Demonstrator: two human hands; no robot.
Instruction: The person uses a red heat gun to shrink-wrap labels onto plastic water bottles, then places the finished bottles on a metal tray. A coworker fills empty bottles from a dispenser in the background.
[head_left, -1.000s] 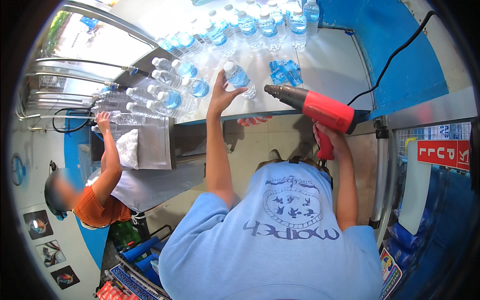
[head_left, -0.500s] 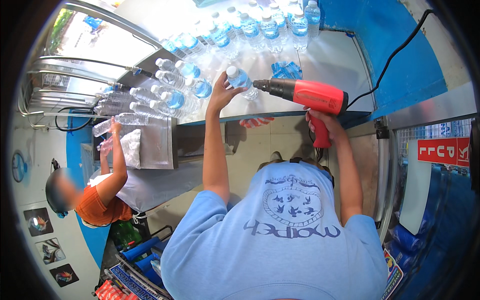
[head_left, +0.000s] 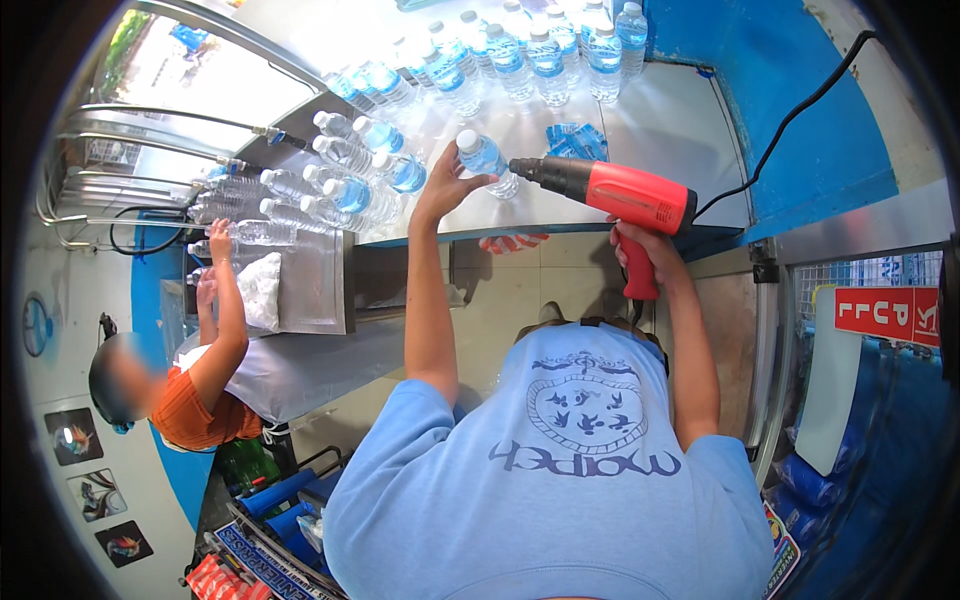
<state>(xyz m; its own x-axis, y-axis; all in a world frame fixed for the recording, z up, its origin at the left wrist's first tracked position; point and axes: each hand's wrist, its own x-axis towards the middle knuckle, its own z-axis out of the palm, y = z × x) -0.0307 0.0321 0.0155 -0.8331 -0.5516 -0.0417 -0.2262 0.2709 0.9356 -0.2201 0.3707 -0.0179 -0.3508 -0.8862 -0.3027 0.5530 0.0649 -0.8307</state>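
My left hand (head_left: pixel 447 187) grips a filled clear water bottle (head_left: pixel 484 157) with a white cap and a pale blue label, standing near the counter's front edge. My right hand (head_left: pixel 650 244) is wrapped round the handle of a red and black heat gun (head_left: pixel 632 193). The gun lies level, its dark nozzle pointing left at the bottle's side, very close to it. Whether the nozzle touches the bottle I cannot tell. Just behind the gun, a small pile of flat blue label sleeves (head_left: pixel 576 141) lies on the counter.
Several labelled bottles (head_left: pixel 548 68) stand at the back of the white counter (head_left: pixel 665 120). More bottles (head_left: pixel 340 155), some unlabelled, crowd the left. The gun's black cord (head_left: pixel 795 110) runs up the right wall. At the far left a co-worker (head_left: pixel 215 385) in orange handles bottles near metal pipes.
The co-worker's hands have shifted among the bottles at the left, and a bottle held tilted there before no longer shows that way. My hands, bottle and heat gun hold nearly the same pose.
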